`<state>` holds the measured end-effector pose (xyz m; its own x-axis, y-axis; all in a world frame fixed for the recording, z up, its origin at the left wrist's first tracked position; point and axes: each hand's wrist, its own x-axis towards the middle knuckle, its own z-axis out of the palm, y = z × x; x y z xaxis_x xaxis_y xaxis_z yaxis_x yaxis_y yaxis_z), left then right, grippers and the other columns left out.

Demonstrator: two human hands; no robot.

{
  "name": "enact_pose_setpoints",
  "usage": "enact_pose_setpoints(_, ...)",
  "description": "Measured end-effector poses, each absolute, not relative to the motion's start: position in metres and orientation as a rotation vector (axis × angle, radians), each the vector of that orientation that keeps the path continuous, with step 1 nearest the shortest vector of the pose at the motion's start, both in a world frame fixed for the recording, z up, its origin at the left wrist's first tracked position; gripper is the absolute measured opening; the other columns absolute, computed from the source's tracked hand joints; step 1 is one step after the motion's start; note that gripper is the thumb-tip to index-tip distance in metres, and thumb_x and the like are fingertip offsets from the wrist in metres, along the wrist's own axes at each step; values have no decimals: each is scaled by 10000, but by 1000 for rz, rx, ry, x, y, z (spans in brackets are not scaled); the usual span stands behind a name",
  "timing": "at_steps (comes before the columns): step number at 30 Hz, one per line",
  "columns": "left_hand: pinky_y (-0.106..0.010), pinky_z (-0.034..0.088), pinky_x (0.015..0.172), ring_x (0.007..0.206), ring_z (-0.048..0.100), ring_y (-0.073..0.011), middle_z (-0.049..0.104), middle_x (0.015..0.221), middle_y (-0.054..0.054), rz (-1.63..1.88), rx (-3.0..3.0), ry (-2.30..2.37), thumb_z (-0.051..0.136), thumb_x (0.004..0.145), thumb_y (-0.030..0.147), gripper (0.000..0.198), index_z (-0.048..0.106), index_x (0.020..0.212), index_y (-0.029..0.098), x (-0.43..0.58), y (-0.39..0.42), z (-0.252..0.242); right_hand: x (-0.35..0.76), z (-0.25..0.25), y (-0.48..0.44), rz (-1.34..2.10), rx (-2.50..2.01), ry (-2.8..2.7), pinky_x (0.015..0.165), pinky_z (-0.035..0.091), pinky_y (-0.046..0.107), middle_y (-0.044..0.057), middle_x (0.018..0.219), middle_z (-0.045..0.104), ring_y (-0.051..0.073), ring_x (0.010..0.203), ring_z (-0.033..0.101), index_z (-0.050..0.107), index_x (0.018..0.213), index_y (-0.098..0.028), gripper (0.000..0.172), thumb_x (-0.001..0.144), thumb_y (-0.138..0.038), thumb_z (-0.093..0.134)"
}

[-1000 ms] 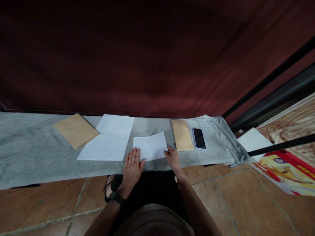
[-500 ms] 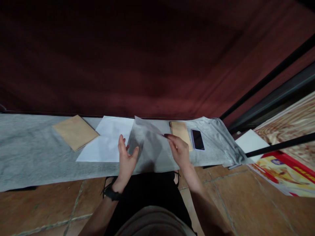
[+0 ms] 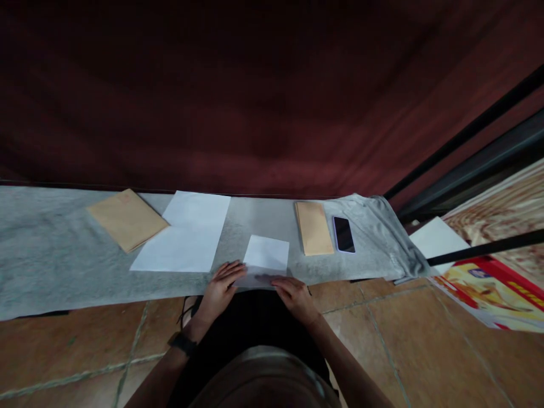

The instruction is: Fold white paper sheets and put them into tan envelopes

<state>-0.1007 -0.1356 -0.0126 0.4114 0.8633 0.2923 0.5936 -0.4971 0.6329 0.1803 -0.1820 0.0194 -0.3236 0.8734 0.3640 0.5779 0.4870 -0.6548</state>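
Observation:
A small white sheet of paper (image 3: 267, 252) lies at the front of the grey cloth-covered bench, its near strip in shade and seemingly raised or folded over. At its near left corner, my left hand (image 3: 220, 290) grips the edge, fingers together on the paper. My right hand (image 3: 296, 296) pinches the near right corner between thumb and fingers; the fingertips are partly hidden. To the left a larger stack of white paper (image 3: 187, 235) lies flat, with a brown envelope (image 3: 127, 220) overlapping its left edge.
Right of the small sheet, several brown envelopes (image 3: 314, 228) are stacked beside a phone (image 3: 344, 234) with a dark screen. A black metal bar (image 3: 488, 247) and a red-and-yellow box (image 3: 493, 292) stand at far right. Grey cloth (image 3: 51, 255) covers the narrow bench against a dark red curtain.
The sheet my right hand held up in the air now rests at the bench's front edge. My left hand, open before, has come down and gripped its left side.

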Motion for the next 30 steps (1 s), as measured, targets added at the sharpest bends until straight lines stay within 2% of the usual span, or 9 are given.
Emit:
enact_pose_setpoints(5, -454, 475, 1112, 1229, 623, -205, 734, 1226, -17, 872, 2179, 1233, 464, 739, 15, 537, 728, 1130, 271, -99, -132, -8, 196, 14, -178, 486, -1330, -2000, 1108, 471, 438, 56, 1186, 736, 216, 1147, 661, 683, 1219, -252, 336, 923, -139, 570)
enact_pose_setpoints(7, -433, 506, 1065, 1165, 654, -212, 755, 1159, -27, 882, 2113, 1290, 500, 782, 66, 435, 743, 1082, 267, -96, -128, -6, 200, 6, -174, 476, -1409, -1943, 1054, 501, 415, 54, 1139, 748, 211, 1095, 676, 703, 1163, -252, 301, 935, -141, 541)
enact_pose_setpoints(10, -389, 547, 971, 1036, 693, -219, 774, 1047, -46, 870, 1955, 1395, 583, 872, 267, 206, 757, 981, 251, -89, -122, -4, 202, -4, -167, 474, -1538, -1834, 914, 546, 382, 58, 1000, 761, 220, 959, 698, 727, 1032, -245, 204, 980, -234, 530)
enact_pose_setpoints(11, -373, 555, 939, 990, 700, -217, 777, 1005, -47, 858, 1902, 1423, 593, 882, 335, 192, 757, 932, 247, -86, -119, -3, 202, -6, -165, 469, -1568, -1805, 880, 547, 378, 64, 964, 758, 225, 925, 697, 727, 1000, -238, 204, 991, -264, 525)
enact_pose_setpoints(14, -345, 561, 874, 899, 705, -212, 777, 928, -47, 854, 1766, 1504, 585, 881, 449, 268, 742, 843, 235, -78, -113, -2, 200, -9, -161, 450, -1618, -1773, 858, 524, 374, 79, 946, 748, 230, 890, 685, 722, 956, -219, 235, 1007, -303, 509)
enact_pose_setpoints(17, -330, 551, 837, 871, 704, -212, 778, 923, -44, 863, 1681, 1580, 567, 870, 480, 301, 736, 860, 232, -71, -107, 1, 197, -10, -158, 447, -1676, -1775, 857, 490, 358, 68, 933, 739, 223, 897, 664, 712, 937, -215, 232, 1007, -312, 514)
enact_pose_setpoints(24, -267, 470, 677, 733, 668, -176, 746, 816, -25, 735, 1667, 1726, 515, 912, 462, 314, 702, 842, 219, -57, -96, 9, 190, -15, -150, 416, -1796, -1712, 845, 443, 346, 60, 921, 710, 226, 930, 631, 693, 921, -201, 216, 1001, -294, 516)
enact_pose_setpoints(30, -251, 419, 643, 689, 645, -160, 714, 766, -20, 550, 1734, 1828, 507, 948, 416, 289, 686, 842, 215, -52, -90, 15, 182, -13, -148, 335, -1968, -1695, 821, 393, 335, 55, 966, 682, 223, 926, 588, 684, 928, -200, 183, 995, -297, 544)
